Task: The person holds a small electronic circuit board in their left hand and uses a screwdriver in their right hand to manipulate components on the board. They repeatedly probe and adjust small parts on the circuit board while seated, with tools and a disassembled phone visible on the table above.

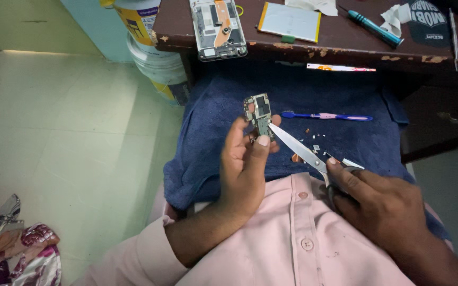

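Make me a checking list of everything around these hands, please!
Surface: a blue towel lies over the lap; a worn dark table stands beyond it.
Job's things: the left hand holds up a small circuit board; the right hand holds scissors, tip touching the board.
Clutter: a toothbrush and small bits lie on the towel; an opened phone, a flat battery and a screwdriver lie on the table.
Grippers: both hands are closed on their things.
Cables: nothing seen.
Surroundings: pale floor tiles, stacked buckets, patterned cloth.
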